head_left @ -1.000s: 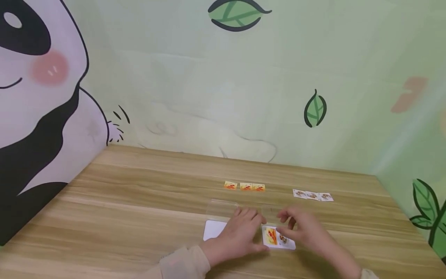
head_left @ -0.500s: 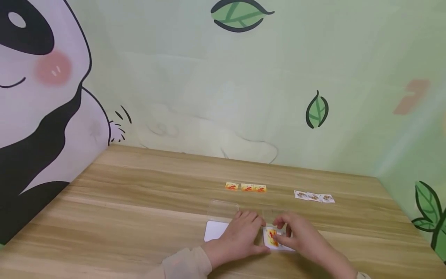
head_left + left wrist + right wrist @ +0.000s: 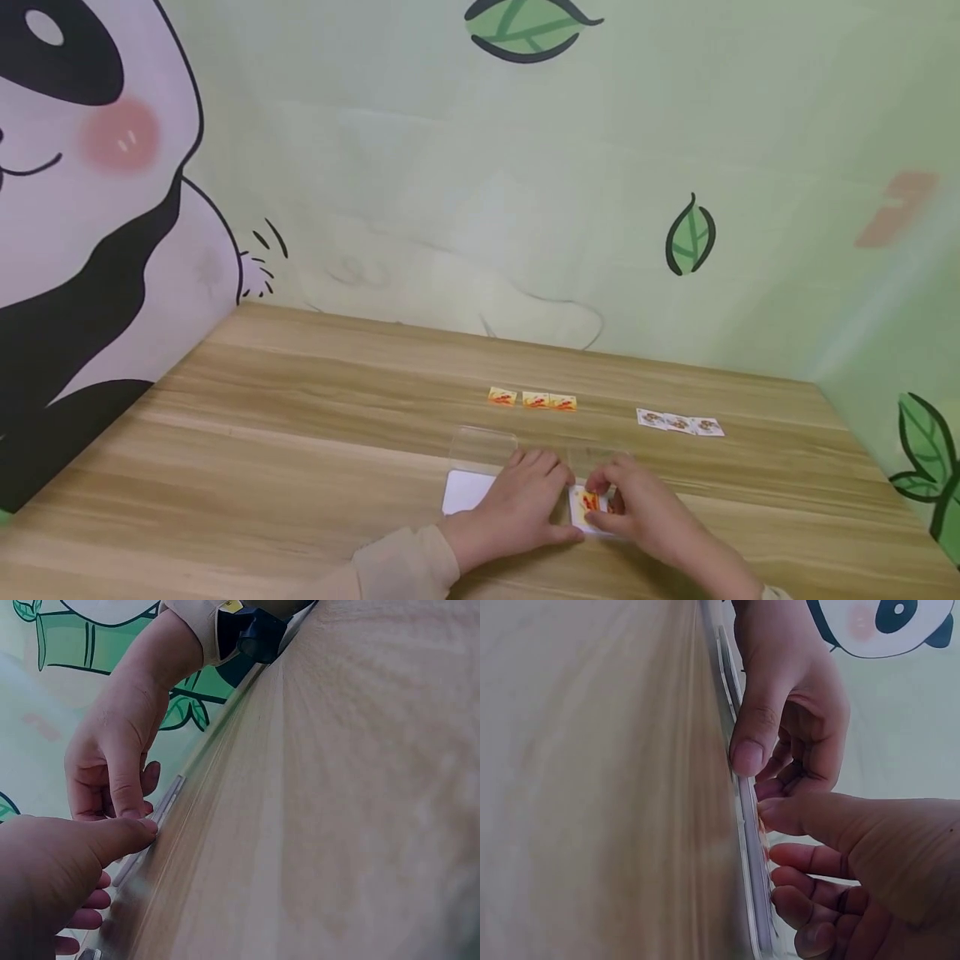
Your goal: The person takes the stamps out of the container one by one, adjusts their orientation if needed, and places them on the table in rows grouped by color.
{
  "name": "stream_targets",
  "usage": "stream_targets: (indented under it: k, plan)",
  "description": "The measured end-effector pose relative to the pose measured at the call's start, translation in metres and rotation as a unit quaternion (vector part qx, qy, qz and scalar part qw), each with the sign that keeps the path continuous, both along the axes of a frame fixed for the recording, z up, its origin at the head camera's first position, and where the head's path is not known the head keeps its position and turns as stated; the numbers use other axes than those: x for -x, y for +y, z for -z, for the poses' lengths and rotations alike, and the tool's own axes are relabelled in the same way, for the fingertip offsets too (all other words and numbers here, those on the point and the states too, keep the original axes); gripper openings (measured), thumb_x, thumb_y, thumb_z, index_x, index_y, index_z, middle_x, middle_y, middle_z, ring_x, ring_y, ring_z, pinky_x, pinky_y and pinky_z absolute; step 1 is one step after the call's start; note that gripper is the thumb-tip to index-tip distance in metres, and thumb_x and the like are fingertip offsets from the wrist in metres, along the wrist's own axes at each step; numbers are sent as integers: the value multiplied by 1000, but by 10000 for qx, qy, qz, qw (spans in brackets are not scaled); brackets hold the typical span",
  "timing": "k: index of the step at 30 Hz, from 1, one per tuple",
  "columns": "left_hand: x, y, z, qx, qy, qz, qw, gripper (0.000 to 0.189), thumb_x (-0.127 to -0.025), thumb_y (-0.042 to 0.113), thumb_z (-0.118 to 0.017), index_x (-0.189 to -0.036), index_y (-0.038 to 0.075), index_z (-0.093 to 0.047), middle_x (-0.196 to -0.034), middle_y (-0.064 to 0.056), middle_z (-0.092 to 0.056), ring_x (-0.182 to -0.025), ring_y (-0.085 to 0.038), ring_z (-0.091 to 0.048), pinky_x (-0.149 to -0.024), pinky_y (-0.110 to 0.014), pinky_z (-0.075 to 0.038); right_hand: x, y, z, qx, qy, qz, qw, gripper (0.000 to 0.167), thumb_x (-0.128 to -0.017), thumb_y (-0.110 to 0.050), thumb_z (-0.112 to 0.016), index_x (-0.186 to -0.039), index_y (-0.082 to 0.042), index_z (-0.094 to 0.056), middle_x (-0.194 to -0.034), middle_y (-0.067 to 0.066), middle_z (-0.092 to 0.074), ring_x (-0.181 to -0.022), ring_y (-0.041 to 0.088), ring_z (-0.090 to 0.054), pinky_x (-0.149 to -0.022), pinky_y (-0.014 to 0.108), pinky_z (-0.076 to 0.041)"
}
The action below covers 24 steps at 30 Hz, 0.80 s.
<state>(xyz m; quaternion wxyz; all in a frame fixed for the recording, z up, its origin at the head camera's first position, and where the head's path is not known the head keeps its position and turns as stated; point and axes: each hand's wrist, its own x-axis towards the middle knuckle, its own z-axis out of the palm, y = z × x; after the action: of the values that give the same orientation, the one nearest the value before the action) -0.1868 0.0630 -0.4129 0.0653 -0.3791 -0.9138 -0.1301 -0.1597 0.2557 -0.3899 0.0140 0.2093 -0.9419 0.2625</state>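
My left hand (image 3: pixel 517 500) lies between two flat cases, its thumb and index finger holding the left side of the right-hand case (image 3: pixel 576 523). In the right wrist view that case (image 3: pixel 756 874) shows edge-on, with the left thumb (image 3: pixel 748 756) pressed at its edge. My right hand (image 3: pixel 645 508) pinches a small orange-and-yellow picture card (image 3: pixel 589 500) lying on the white face of the case. A second, brownish picture beside it is mostly hidden under the right hand. The clear lid (image 3: pixel 600 454) of this case lies folded back behind the hands.
Left of the hands lies another white-faced case (image 3: pixel 467 490) with its clear lid (image 3: pixel 483 446) folded back. Farther off are three orange cards (image 3: pixel 536 401) in a row and three white cards (image 3: pixel 678 423) overlapping to the right. A mural wall (image 3: pixel 420 208) borders the wooden table (image 3: pixel 300 450).
My right hand has shifted slightly left, from over the brownish picture onto the orange one, its thumb and fingers closing on it. The left hand stays in place. The head view drifts slightly.
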Motion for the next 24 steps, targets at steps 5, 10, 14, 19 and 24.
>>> stream_targets:
  k: [5, 10, 14, 19, 24]
  plan:
    - [0, 0, 0, 55, -10, -36, 10000, 55, -77, 57, -71, -112, 16, -60, -114, 4, -58, -114, -14, -52, -105, -39, -40, 1, 0, 1, -11, -27, 51, 10000, 24, -76, -18, -80, -92, -10, -64, -91, -1, -54, -68, -2, -46, -58, 17, -43]
    - [0, 0, 1, 86, 55, -21, 9999, 54, -77, 58, -71, -111, 17, -60, -114, 4, -58, -113, -14, -51, -104, -39, -40, 1, -1, 1, 44, -92, 89, 9999, 23, -76, -17, -79, -91, -11, -63, -89, -2, -53, -68, -3, -45, -58, 17, -42]
    - [1, 0, 2, 91, 72, -17, 9999, 55, -77, 59, -71, -111, 17, -60, -115, 4, -58, -114, -14, -51, -105, -39, -40, 1, -2, 1, 104, -118, 84, 9998, 21, -77, -15, -78, -90, -11, -62, -89, -2, -52, -68, -2, -44, -59, 17, -42]
    - [1, 0, 3, 114, 42, -11, 9999, 56, -77, 59, -70, -113, 17, -60, -117, 4, -57, -116, -14, -51, -105, -39, -39, 0, -3, 1, 111, -132, 142, 9998, 22, -78, -15, -77, -91, -11, -61, -91, -1, -53, -68, -2, -44, -59, 17, -41]
    - [0, 0, 1, 116, 148, -12, 9998, 55, -77, 59, -70, -111, 17, -60, -114, 5, -57, -113, -13, -51, -103, -36, -40, 0, -4, 1, 111, -73, 182, 9997, 23, -78, -15, -77, -92, -11, -60, -90, -1, -53, -68, -2, -44, -59, 17, -42]
